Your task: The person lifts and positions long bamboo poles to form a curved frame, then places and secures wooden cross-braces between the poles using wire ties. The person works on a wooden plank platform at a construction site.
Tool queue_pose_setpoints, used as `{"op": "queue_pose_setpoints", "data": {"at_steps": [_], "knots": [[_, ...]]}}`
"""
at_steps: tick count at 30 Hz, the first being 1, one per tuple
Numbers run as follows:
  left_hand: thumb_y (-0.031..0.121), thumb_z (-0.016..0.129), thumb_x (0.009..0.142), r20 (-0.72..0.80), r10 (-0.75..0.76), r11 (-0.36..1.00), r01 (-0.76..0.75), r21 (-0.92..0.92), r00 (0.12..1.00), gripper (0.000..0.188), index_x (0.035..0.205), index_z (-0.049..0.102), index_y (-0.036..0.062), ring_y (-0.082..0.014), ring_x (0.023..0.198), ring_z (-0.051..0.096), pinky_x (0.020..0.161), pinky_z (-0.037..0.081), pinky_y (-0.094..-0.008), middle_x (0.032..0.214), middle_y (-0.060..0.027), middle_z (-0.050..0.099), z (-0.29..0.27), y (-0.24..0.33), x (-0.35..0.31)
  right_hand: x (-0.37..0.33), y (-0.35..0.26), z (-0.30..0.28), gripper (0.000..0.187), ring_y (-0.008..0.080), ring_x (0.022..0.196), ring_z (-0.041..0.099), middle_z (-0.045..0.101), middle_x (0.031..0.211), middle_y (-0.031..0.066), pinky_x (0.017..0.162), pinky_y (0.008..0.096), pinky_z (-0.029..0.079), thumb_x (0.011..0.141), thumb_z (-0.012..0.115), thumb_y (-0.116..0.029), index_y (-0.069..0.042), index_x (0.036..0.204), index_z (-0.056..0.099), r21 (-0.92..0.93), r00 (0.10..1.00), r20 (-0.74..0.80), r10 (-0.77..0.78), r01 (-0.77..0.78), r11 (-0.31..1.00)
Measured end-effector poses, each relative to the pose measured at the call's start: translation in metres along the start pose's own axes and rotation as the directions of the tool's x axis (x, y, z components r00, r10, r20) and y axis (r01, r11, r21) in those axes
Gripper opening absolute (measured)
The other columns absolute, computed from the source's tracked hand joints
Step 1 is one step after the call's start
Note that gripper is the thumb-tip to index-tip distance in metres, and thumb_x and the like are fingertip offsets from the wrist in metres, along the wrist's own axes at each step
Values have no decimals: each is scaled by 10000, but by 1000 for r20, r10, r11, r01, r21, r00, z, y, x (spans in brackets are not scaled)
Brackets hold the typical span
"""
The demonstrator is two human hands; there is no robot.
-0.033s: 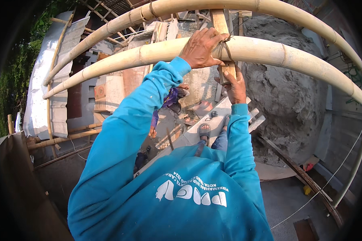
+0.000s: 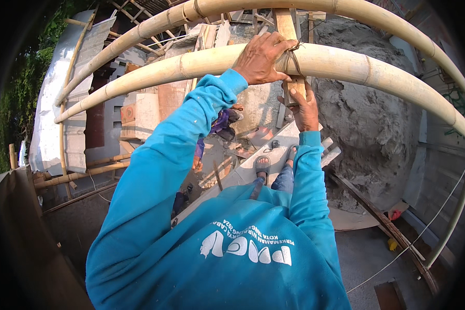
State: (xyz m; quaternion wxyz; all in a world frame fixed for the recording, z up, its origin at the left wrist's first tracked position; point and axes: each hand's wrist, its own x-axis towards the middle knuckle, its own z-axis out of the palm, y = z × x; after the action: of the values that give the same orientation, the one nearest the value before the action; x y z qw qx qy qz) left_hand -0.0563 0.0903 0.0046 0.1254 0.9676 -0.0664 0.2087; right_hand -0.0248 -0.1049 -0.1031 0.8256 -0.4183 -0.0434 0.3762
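Observation:
My left hand (image 2: 263, 58) is closed over the top of the nearer bamboo pole (image 2: 341, 63). Its thumb lies beside a thin dark wire tie (image 2: 291, 59) wrapped round the pole. A wooden batten (image 2: 284, 27) passes crosswise under that pole, and its sawn end (image 2: 296, 84) sticks out on the near side. Just below the pole, my right hand (image 2: 306, 109) grips this end, thumb on the near face and fingers mostly hidden behind it. The wire seems to bind pole and batten together at the crossing.
A second bamboo pole (image 2: 134, 42) runs beyond the first. Far below are my sandalled feet on a narrow pale ledge (image 2: 232, 173). Another person in purple (image 2: 222, 123) is lower left. A large grey sand heap (image 2: 367, 134) lies right, near a long plank (image 2: 382, 222).
The poles and batten sit slightly higher in the picture. Both hands keep the same holds.

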Motion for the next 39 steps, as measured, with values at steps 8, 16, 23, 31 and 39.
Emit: {"op": "queue_pose_setpoints", "data": {"at_steps": [8,16,23,31,39], "knots": [[394,909,612,-100,37,999,-38,-4,994,872,1362,540,146,-298,1185,615,1038,473,-429,1315,-90,627,16,-5,-3,6,-1,-6,732,262,1128,607,545,1288,160,892,473,610,877,760,-202,22,1445,358,-90,999,6,35,-35,995],[274,806,695,-49,-5,980,-5,-201,999,739,1349,513,94,-365,1235,527,1052,402,-473,1295,-188,579,-4,2,-7,5,-2,-8,719,333,1208,592,547,1324,177,957,524,559,888,755,-307,19,1415,391,-82,996,71,61,-55,995],[237,828,668,-127,96,988,-109,-105,987,812,1384,482,76,-349,1177,568,996,450,-465,1267,-176,594,1,1,-4,3,7,-32,843,360,1329,498,477,1445,191,1090,575,435,929,601,-586,-21,1493,331,159,978,210,2,-37,987],[238,829,691,-147,137,969,-164,-187,980,791,1375,462,87,-308,1118,601,940,479,-463,1224,-168,608,-1,6,6,-34,240,-210,792,410,1227,571,581,1340,236,1041,469,465,808,697,-129,-180,1520,356,-971,941,-99,322,-162,174],[272,921,571,-72,-72,995,67,-69,995,891,1346,527,79,-298,1222,587,1042,463,-431,1315,-126,613,6,6,-11,-40,339,-163,495,405,1148,601,605,1265,216,973,433,512,851,734,-184,-191,1330,610,-936,974,68,217,-13,351]]}}
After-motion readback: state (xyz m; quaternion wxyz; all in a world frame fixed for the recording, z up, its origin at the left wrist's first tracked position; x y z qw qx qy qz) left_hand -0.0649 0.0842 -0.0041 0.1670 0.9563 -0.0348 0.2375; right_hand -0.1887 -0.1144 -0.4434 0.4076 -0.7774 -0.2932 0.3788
